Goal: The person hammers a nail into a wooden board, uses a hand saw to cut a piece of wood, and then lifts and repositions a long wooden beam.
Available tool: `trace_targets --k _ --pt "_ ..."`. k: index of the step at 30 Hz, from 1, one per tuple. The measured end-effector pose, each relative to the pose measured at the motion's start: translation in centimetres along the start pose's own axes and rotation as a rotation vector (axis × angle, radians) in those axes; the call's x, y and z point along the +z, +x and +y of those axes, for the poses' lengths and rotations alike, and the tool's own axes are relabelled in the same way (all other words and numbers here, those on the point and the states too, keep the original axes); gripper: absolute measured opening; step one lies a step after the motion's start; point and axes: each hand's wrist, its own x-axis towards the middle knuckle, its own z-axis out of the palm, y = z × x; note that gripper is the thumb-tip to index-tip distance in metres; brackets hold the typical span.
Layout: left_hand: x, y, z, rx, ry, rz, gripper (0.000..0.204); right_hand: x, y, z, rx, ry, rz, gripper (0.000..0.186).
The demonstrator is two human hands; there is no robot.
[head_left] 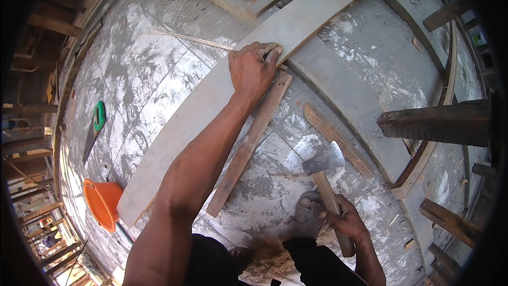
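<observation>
We find the long, pale grey, flat wooden board (301, 16) lying diagonally over the dusty, white-smeared tiled floor (140, 90), in front of the worker. The left hand (253, 69) rests on it near the right-hand edge, fingers curled and thumb drawn in; whether a small item is pinched there, we cannot tell. The right hand (346, 220) is closed around the wooden handle of the steel-headed hatchet (329, 193), whose head points away from the body and is clear of the board.

For sound practice, we judge that the board should be pressed steady before any blow, the left fingers kept out of the hatchet's path, and the swing kept short and square. We note a dusty foot (307, 213) just beside the handle; in our view it should be drawn back. The narrow brown wooden strip (248, 145), its upper end near the left hand, should be checked for rocking.

As to containers, we record one: an orange plastic bucket (108, 196) just beside the board's lower end. We see its orange inner wall but can confirm no contents, nor whether it stands upright or tilted.
</observation>
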Motion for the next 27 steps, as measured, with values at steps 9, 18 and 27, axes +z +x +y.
trace_targets --k 9,18,27 --pt "-0.6 -7.7 0.4 0.269 0.006 -0.025 0.01 0.0 -1.1 1.1 -0.077 -0.169 0.14 0.046" --pt "0.1 -1.1 0.3 -0.079 -0.115 0.085 0.026 -0.4 -0.6 1.9 -0.241 -0.189 0.181 0.042" --pt "0.8 -0.6 1.0 0.032 0.02 0.031 0.029 0.1 -0.3 -2.9 -0.344 -0.274 0.215 0.044"
